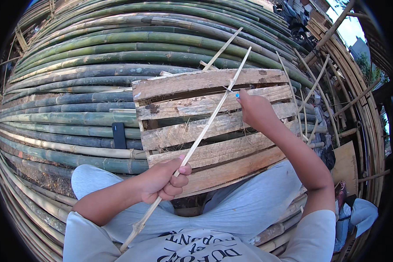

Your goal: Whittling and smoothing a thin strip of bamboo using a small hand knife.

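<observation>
Across the lap of a seated person lies a pallet (214, 126) of rough, weathered planks, propped over stacked bamboo poles (74, 78) and serving as a surface. A long thin bamboo strip (205, 131) runs diagonally over it, from a knotted lower end near the person's shirt up past the top plank. The left hand (163, 181) is closed around the strip low down, fingers curled under and thumb on top, a grip that seems meant to steady it and set its angle. The right hand (253, 109) is higher up, at the second plank, fingertips pinched shut on the strip where something small crosses it; whether that is a blade or a splinter cannot be told. Holding at two points well apart keeps the slender piece taut and pressed close to the planks, so it likely won't flex. The strip itself is pale, dry, straw-coloured and narrow, with a darker swollen node at its near end and a slight bend along its length. More thin strips (310, 87) lean at the right, beside the pallet. A dark phone (118, 135) rests on the poles to the left of the pallet. Grey trousers (249, 205) show below the planks, knees spread to either side.
</observation>
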`<state>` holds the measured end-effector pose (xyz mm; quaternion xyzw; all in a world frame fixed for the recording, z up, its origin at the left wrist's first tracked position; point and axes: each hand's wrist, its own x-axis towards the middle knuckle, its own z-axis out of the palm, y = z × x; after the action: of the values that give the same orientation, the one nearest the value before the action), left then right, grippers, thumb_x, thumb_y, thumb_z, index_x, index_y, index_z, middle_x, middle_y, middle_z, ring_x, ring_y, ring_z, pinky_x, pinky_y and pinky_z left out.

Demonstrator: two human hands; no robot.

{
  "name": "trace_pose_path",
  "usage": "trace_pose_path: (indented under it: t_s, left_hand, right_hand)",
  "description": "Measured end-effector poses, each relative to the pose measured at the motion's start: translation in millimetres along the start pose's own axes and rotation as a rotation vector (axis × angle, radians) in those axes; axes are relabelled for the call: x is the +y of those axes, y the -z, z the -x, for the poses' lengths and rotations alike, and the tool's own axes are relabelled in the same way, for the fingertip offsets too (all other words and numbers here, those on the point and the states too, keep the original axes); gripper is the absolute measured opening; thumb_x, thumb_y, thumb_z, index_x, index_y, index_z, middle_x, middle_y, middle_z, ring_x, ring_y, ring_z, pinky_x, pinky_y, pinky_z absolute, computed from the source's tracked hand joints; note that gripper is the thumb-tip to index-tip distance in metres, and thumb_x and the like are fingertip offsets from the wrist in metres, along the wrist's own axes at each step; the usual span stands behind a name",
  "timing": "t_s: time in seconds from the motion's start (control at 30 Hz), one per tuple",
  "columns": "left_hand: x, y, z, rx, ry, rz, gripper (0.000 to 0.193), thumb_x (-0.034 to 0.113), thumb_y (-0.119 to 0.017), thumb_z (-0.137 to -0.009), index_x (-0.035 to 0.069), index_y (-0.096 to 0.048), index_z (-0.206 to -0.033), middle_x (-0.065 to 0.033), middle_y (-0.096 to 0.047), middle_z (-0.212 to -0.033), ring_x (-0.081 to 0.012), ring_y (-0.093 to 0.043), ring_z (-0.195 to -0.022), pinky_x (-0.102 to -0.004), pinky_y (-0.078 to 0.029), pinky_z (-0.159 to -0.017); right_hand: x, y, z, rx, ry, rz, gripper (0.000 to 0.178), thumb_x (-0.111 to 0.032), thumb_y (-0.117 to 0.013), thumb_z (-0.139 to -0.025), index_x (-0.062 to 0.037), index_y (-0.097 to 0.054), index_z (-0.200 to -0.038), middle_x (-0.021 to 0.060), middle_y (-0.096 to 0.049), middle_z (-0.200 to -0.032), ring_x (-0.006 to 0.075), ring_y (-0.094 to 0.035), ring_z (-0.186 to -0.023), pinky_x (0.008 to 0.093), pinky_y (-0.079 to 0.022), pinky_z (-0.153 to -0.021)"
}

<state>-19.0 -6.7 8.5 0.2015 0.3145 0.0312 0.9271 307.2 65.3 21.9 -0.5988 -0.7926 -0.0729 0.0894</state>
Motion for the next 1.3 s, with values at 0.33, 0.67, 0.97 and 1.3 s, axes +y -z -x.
trace_pose_path:
  t_s: [0.33,0.67,0.97,1.3]
  left_hand:
    - [11.0,5.5,-6.3,0.030,-0.062,-0.031,0.039,0.051,-0.029,-0.107,0.020,-0.038,-0.086,0.0104,-0.024,-0.063,-0.0011,-0.014,-0.047,-0.0196,-0.008,-0.037]
    - [2.1,5.8,-2.6,0.044,-0.051,-0.023,0.039,0.050,-0.027,-0.107,0.019,-0.039,-0.086,0.0097,-0.025,-0.062,-0.0014,-0.015,-0.047,-0.0201,-0.008,-0.037]
    - [9.6,10.3,-6.4,0.063,-0.105,-0.011,0.037,0.049,-0.030,-0.107,0.019,-0.039,-0.086,0.0105,-0.025,-0.062,-0.0007,-0.015,-0.046,-0.0193,-0.008,-0.036]
    - [9.1,9.5,-2.6,0.102,-0.119,-0.015,0.038,0.050,-0.030,-0.107,0.020,-0.039,-0.086,0.0101,-0.025,-0.062,-0.0007,-0.014,-0.047,-0.0194,-0.007,-0.035]
  right_hand:
    - [-14.3,-21.8,-4.1,0.084,0.356,-0.077,0.018,-0.008,-0.065,-0.084,-0.0058,-0.048,-0.086,0.0125,-0.057,-0.058,0.0329,-0.061,-0.054,0.0429,-0.046,-0.047]
    - [-56.5,-11.4,28.0,0.052,0.165,0.130,0.017,-0.017,-0.062,-0.091,-0.0083,-0.049,-0.085,0.0099,-0.061,-0.061,0.0300,-0.063,-0.051,0.0410,-0.047,-0.044]
    - [-46.9,-14.6,8.8,0.045,0.198,-0.038,0.019,-0.014,-0.064,-0.091,-0.0060,-0.047,-0.085,0.0137,-0.059,-0.062,0.0354,-0.063,-0.059,0.0453,-0.047,-0.051]
    - [-71.4,-11.5,16.8,0.067,0.163,-0.015,0.016,-0.012,-0.063,-0.091,-0.0065,-0.048,-0.086,0.0127,-0.059,-0.064,0.0329,-0.063,-0.058,0.0439,-0.047,-0.050]
